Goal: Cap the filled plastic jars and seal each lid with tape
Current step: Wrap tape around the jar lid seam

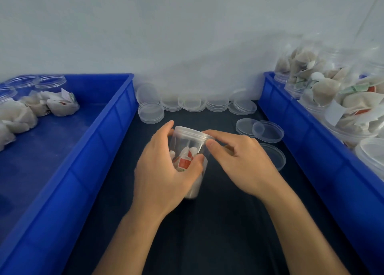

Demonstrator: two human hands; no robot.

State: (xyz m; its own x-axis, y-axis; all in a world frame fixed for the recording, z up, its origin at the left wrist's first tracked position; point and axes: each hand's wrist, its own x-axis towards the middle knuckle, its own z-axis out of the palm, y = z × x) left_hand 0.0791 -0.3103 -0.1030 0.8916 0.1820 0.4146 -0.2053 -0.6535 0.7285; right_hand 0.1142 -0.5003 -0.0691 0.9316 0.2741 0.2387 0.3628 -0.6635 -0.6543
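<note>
Two hands hold one clear plastic jar of white sachets (188, 160) between them. Left hand (164, 171) curls around its smooth, probably light and slippery body; right hand (239, 158) pinches the thin translucent lid (192, 132) at the rim, seemingly the best hold. Spare clear lids (268, 131) lie beyond the right hand.

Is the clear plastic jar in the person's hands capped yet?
Capped: a clear lid sits on the clear plastic jar, held by the left hand and right hand.

Clear filled jar (188, 156) (lid (192, 132) on) tilted above dark mat.
</note>
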